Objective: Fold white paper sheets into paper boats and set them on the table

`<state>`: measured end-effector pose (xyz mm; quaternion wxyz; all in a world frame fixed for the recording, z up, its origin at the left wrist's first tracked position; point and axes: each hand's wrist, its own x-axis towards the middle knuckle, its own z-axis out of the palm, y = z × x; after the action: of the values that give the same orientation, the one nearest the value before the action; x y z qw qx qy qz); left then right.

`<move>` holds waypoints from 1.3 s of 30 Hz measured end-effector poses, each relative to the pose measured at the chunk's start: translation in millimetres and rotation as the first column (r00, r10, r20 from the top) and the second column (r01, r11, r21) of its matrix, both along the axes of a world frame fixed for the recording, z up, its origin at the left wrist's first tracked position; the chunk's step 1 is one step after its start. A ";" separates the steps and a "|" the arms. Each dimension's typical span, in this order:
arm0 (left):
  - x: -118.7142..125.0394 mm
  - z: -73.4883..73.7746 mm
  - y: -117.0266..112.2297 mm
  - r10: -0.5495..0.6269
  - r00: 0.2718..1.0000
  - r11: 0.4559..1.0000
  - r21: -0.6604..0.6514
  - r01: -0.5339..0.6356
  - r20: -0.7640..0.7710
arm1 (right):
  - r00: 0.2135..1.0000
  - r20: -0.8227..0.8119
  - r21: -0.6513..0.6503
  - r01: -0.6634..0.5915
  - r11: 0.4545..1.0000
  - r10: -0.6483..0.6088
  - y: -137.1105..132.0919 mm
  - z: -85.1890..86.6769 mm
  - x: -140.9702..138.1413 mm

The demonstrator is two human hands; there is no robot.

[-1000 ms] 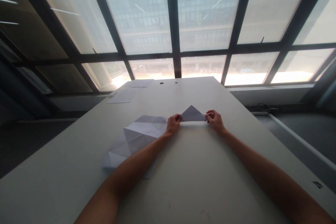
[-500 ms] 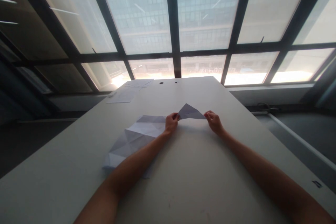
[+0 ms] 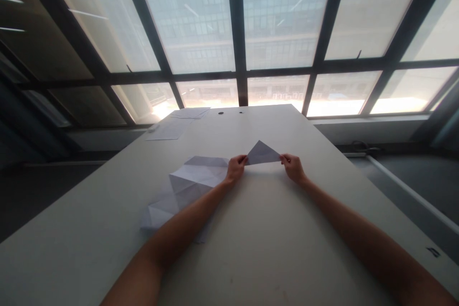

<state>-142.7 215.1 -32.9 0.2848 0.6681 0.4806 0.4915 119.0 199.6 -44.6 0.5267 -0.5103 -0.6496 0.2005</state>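
A small sheet of paper folded into a triangle [image 3: 263, 154] is stretched between my two hands, one point facing the windows. My left hand [image 3: 236, 168] pinches its left corner, fingers closed. The right corner is gripped by my right hand [image 3: 293, 167], also between thumb and fingers. Left of my left hand lies a larger creased white sheet [image 3: 195, 174] on the table, partly covered by my left forearm.
The long white table [image 3: 258, 239] runs toward tall dark-framed windows [image 3: 239, 33]. Flat papers [image 3: 168, 130] lie at its far left. Two dark round spots, one a hole [image 3: 221, 113], mark the far end. A small dark mark [image 3: 433, 252] is near the right edge.
The folded paper has shifted slightly right, and its lower edge now looks straighter between my hands. Both hands keep their hold on its corners.
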 end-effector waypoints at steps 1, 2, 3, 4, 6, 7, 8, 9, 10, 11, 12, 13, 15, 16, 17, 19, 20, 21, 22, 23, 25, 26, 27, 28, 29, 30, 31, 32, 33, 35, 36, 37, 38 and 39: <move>-0.4 -0.1 -0.2 -0.003 1.000 1.000 0.003 0.003 -0.015 | 1.000 -0.022 -0.012 0.002 1.000 -0.002 1.1 -0.7 0.7; -0.9 0.1 -0.3 -0.002 0.999 1.000 0.008 0.002 -0.034 | 0.999 -0.040 -0.018 0.004 1.000 -0.005 2.1 -1.2 1.0; -1.5 0.5 -0.4 0.003 0.998 1.000 0.017 -0.002 -0.058 | 0.999 -0.053 -0.022 0.009 1.000 -0.010 3.0 -1.4 1.2; -2.0 1.1 -0.4 0.009 0.996 1.000 0.026 -0.007 -0.084 | 0.998 -0.062 -0.026 0.014 1.000 -0.016 3.9 -1.6 1.2; -2.6 2.5 -0.5 0.017 0.989 0.999 0.044 -0.011 -0.144 | 0.998 -0.060 -0.037 0.024 0.999 -0.026 5.7 -1.9 1.2; -2.4 3.1 -0.6 0.019 0.985 0.999 0.048 -0.011 -0.171 | 0.998 -0.053 -0.042 0.029 0.999 -0.031 6.6 -2.1 1.4; -2.0 3.4 -0.9 0.020 0.981 0.999 0.048 -0.011 -0.192 | 0.998 -0.044 -0.046 0.036 0.998 -0.038 7.5 -2.5 1.7; -1.3 3.4 -1.3 0.018 0.978 0.999 0.043 -0.009 -0.208 | 0.998 -0.033 -0.048 0.045 0.998 -0.046 8.3 -3.0 2.3; -0.3 3.1 -2.0 0.012 0.975 0.999 0.036 -0.004 -0.222 | 0.998 -0.023 -0.049 0.055 0.997 -0.056 9.0 -3.7 3.0; 0.9 2.6 -3.0 0.003 0.971 1.000 0.029 0.004 -0.239 | 0.998 -0.018 -0.050 0.063 0.997 -0.064 9.6 -4.4 3.7; 2.0 2.1 -4.4 -0.008 0.964 1.000 0.022 0.015 -0.266 | 0.997 -0.018 -0.052 0.069 0.996 -0.070 10.0 -5.1 4.5; 3.1 1.8 -6.1 -0.017 0.953 1.000 0.017 0.024 -0.303 | 0.997 -0.020 -0.057 0.072 0.996 -0.074 10.2 -5.8 5.3; 4.9 2.2 -10.6 -0.033 0.912 0.999 0.009 0.040 -0.409 | 0.996 -0.011 -0.080 0.086 0.993 -0.087 10.0 -6.8 6.7; 5.5 3.2 -13.1 -0.038 0.883 0.999 0.007 0.047 -0.469 | 0.995 0.008 -0.094 0.096 0.991 -0.096 9.6 -7.0 7.1; 5.9 4.6 -15.7 -0.042 0.849 0.998 0.008 0.054 -0.527 | 0.994 0.037 -0.107 0.108 0.988 -0.105 9.0 -7.0 7.3; 6.6 8.6 -20.4 -0.043 0.778 0.998 0.016 0.068 -0.627 | 0.987 0.106 -0.123 0.130 0.984 -0.117 7.6 -6.6 7.2; 6.8 10.9 -22.4 -0.042 0.743 0.997 0.020 0.074 -0.668 | 0.983 0.138 -0.127 0.138 0.982 -0.120 6.9 -6.2 6.9; 7.1 13.0 -24.0 -0.041 0.710 0.997 0.021 0.079 -0.703 | 0.978 0.170 -0.132 0.143 0.981 -0.120 6.1 -5.7 6.4; 7.5 14.9 -25.4 -0.043 0.681 0.996 0.018 0.083 -0.731 | 0.973 0.199 -0.137 0.148 0.979 -0.119 5.2 -5.1 5.8; 7.9 16.4 -26.5 -0.047 0.656 0.996 0.013 0.086 -0.754 | 0.966 0.227 -0.141 0.154 0.978 -0.120 4.4 -4.4 5.2; 8.5 18.0 -28.1 -0.050 0.616 0.996 0.008 0.092 -0.787 | 0.952 0.279 -0.142 0.166 0.976 -0.122 2.4 -3.0 4.1; 8.7 18.1 -28.7 -0.046 0.601 0.995 0.014 0.096 -0.798 | 0.945 0.303 -0.136 0.172 0.976 -0.125 1.4 -2.2 3.7; 8.7 17.8 -29.2 -0.037 0.590 0.995 0.028 0.100 -0.806 | 0.937 0.324 -0.126 0.180 0.976 -0.130 0.3 -1.5 3.4; 8.6 17.2 -29.5 -0.023 0.585 0.993 0.049 0.107 -0.811 | 0.928 0.345 -0.115 0.188 0.976 -0.138 -0.8 -0.7 3.3; 8.4 16.4 -29.6 -0.009 0.586 0.990 0.073 0.117 -0.810 | 0.918 0.370 -0.103 0.193 0.976 -0.143 -1.8 0.1 3.4; 8.0 15.3 -29.5 -0.002 0.594 0.986 0.098 0.136 -0.804 | 0.905 0.401 -0.092 0.197 0.976 -0.145 -2.8 0.8 3.5; 7.7 14.0 -29.1 -0.009 0.608 0.979 0.118 0.168 -0.794 | 0.888 0.435 -0.082 0.204 0.976 -0.149 -3.6 1.6 3.6; 7.4 12.5 -28.5 -0.037 0.623 0.968 0.127 0.217 -0.781 | 0.869 0.471 -0.072 0.212 0.975 -0.155 -4.4 2.4 3.8; 7.4 10.8 -27.7 -0.088 0.634 0.951 0.124 0.282 -0.769 | 0.849 0.503 -0.061 0.225 0.973 -0.165 -5.2 3.3 3.8; 7.9 7.4 -26.1 -0.218 0.631 0.903 0.092 0.420 -0.745 | 0.816 0.548 -0.042 0.248 0.968 -0.185 -7.1 5.3 3.4; 8.5 6.0 -25.5 -0.277 0.619 0.877 0.071 0.476 -0.735 | 0.806 0.562 -0.039 0.253 0.967 -0.188 -8.3 6.5 2.8; 9.2 5.1 -25.1 -0.322 0.610 0.855 0.054 0.516 -0.724 | 0.798 0.574 -0.041 0.253 0.967 -0.184 -9.9 7.8 1.8; 9.9 4.8 -25.2 -0.352 0.606 0.840 0.045 0.541 -0.713 | 0.789 0.589 -0.047 0.248 0.968 -0.174 -11.8 9.0 0.5; 10.5 5.3 -25.6 -0.368 0.610 0.830 0.047 0.555 -0.701 | 0.780 0.605 -0.053 0.243 0.969 -0.162 -14.1 10.2 -1.3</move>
<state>-132.2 189.5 -27.7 0.1217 0.9307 0.2901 0.1868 117.7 185.5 -34.4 0.2804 -0.6469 -0.7090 0.0135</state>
